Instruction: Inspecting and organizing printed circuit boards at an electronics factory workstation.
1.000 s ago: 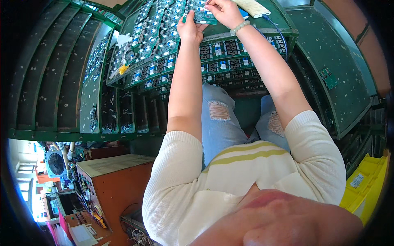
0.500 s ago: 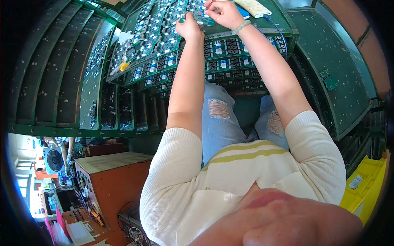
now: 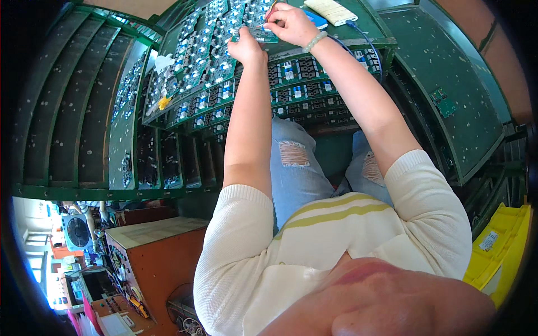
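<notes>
At the top of the view, my left hand (image 3: 247,47) is closed on the near edge of a green circuit board (image 3: 263,36), thumb on top. My right hand (image 3: 293,26) is at the board's right side, fingers pinched around a thin reddish, pen-like tool (image 3: 272,11). The tool's tip is too small to make out, so I cannot tell whether it touches the board. Several rows of similar populated circuit boards (image 3: 193,61) lie on the green rack top to the left of my hands.
A cream slab-shaped device (image 3: 332,11) with a blue cable (image 3: 367,36) lies right of my hands. Shelves below hold more boards (image 3: 302,70). Green racks (image 3: 462,92) stand on both sides; one loose board (image 3: 443,103) lies right. A yellow bin (image 3: 499,249) is lower right.
The whole view has shifted slightly, so things appear a little further left. Both hands keep their grips and stay at the same board, with only small finger movement.
</notes>
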Motion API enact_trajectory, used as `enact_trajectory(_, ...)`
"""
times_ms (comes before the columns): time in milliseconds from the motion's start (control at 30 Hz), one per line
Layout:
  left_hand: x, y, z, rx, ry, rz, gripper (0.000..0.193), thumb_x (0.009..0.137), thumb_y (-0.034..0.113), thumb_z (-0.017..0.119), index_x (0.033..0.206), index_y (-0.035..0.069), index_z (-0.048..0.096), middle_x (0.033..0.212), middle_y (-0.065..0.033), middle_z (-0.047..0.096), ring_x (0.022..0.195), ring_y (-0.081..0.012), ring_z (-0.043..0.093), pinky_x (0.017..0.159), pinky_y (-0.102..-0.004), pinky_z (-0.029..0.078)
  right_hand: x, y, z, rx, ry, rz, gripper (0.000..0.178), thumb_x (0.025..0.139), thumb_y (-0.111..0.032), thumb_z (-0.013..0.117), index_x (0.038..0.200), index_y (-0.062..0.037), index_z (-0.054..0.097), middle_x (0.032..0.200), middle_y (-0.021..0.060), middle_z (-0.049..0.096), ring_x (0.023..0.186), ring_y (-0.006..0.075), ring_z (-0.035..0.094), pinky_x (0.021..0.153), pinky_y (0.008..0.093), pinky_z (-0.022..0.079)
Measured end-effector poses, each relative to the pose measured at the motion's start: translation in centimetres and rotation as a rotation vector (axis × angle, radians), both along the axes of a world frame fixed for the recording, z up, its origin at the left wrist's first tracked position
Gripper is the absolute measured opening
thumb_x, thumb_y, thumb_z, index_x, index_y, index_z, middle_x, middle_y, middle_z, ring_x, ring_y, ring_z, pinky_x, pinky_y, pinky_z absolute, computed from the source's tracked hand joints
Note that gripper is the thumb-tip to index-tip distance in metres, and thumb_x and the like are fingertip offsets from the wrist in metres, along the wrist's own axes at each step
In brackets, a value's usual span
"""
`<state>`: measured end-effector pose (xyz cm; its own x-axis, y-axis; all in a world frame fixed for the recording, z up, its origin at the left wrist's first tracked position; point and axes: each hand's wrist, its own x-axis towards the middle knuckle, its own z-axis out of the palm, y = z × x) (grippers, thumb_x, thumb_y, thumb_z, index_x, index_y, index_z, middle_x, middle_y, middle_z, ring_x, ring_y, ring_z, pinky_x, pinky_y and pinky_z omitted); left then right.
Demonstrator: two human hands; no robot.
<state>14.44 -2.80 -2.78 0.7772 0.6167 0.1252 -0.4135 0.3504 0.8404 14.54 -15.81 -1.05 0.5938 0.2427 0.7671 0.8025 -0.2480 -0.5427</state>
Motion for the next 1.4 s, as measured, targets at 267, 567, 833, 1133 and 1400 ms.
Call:
enact_trajectory(267, -0.6, -0.3, 0.5, 0.04, 0.057, -0.045, 0.05, 0.075, 0.009, 0.063, 0.114, -0.003, 0.035, 0.087, -0.0136, 0.055, 0.062, -0.0223, 0.059, 0.043, -0.0353, 0.051, 2.2, 0.4, -1.8, 0.036, -0.151, -0.072, 0.018, 0.074, -0.021, 0.069, 0.072, -0.0043, 0.064, 0.071, 0.0074, 0.057, 0.058, 0.0195, 0.059, 0.054, 0.0316, 0.047)
enact_trajectory(567, -1.2, -1.1, 1.0, 0.025, 0.045, -0.04, 0.031, 0.079, 0.008, 0.057, 0.104, -0.002, 0.041, 0.086, -0.0128, 0.057, 0.059, -0.0205, 0.06, 0.039, -0.0326, 0.053, 2.2, 0.3, -1.9, 0.018, -0.144, -0.159, 0.018, 0.073, -0.022, 0.069, 0.07, -0.0049, 0.064, 0.071, 0.0067, 0.058, 0.06, 0.0219, 0.058, 0.056, 0.0323, 0.047)
enact_trajectory(833, -1.1, -0.6, 0.7, 0.039, 0.008, -0.125, 0.055, 0.078, 0.01, 0.061, 0.12, -0.004, 0.029, 0.094, -0.0179, 0.053, 0.066, -0.0242, 0.06, 0.044, -0.0364, 0.055, 2.2, 0.3, -1.9, 0.027, -0.124, -0.155, 0.019, 0.073, -0.023, 0.069, 0.071, -0.0045, 0.064, 0.071, 0.0075, 0.058, 0.06, 0.0221, 0.058, 0.057, 0.0324, 0.047)
enact_trajectory(1133, -0.9, -0.5, 0.5, 0.05, 0.037, -0.099, 0.052, 0.077, 0.008, 0.061, 0.117, -0.003, 0.03, 0.092, -0.0164, 0.052, 0.065, -0.0241, 0.059, 0.044, -0.0366, 0.056, 2.2, 0.3, -1.9, 0.012, -0.107, -0.167, 0.018, 0.072, -0.022, 0.069, 0.071, -0.0046, 0.064, 0.072, 0.0078, 0.059, 0.061, 0.0228, 0.059, 0.058, 0.0326, 0.048)
enact_trajectory(1400, -0.7, -0.3, 0.2, 0.056, 0.018, -0.129, 0.053, 0.077, 0.006, 0.061, 0.118, -0.003, 0.029, 0.09, -0.0158, 0.053, 0.063, -0.0236, 0.059, 0.043, -0.0359, 0.055, 2.2, 0.3, -1.9, 0.001, -0.092, -0.182, 0.018, 0.073, -0.022, 0.069, 0.071, -0.0051, 0.064, 0.072, 0.0075, 0.059, 0.062, 0.0234, 0.059, 0.058, 0.0331, 0.048)
